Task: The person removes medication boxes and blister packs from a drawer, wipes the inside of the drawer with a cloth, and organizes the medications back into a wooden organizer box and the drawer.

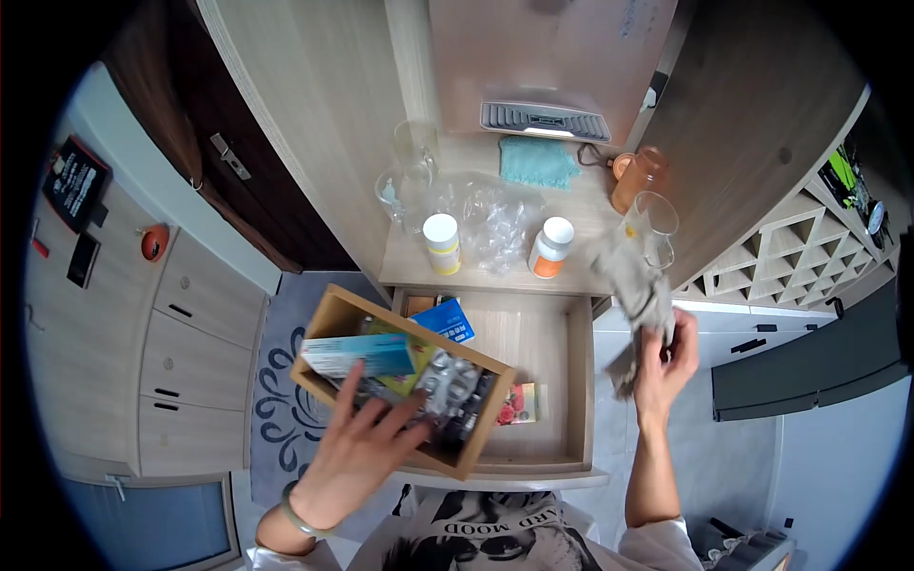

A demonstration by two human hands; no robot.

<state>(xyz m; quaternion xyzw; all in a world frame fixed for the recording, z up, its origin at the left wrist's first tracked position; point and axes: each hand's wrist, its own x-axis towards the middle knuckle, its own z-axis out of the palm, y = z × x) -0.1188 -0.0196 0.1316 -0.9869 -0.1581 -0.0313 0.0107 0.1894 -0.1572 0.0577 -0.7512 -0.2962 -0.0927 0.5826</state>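
Note:
My left hand point(367, 438) reaches into a wooden box point(488, 423), fingers spread over its contents, with a fingertip at a blue-and-white carton point(357, 356). Silver blister packs point(449, 383) lie beside the carton. The box sits slantwise over the left part of an open drawer point(557, 357); what supports it is hidden. My right hand point(664, 364) pinches a crumpled grey cloth point(640, 285), raised to the right of the drawer. Inside the drawer are a blue carton point(446, 321) and a small packet with red flowers point(518, 404).
On the shelf behind stand two white bottles point(442, 244) point(552, 247), clear plastic wrap point(500, 224), glass mugs point(416, 147) point(653, 224), an orange bottle point(643, 181) and a folded teal cloth point(536, 162). Cabinets point(200, 305) line the left; a patterned rug point(286, 381) covers the floor.

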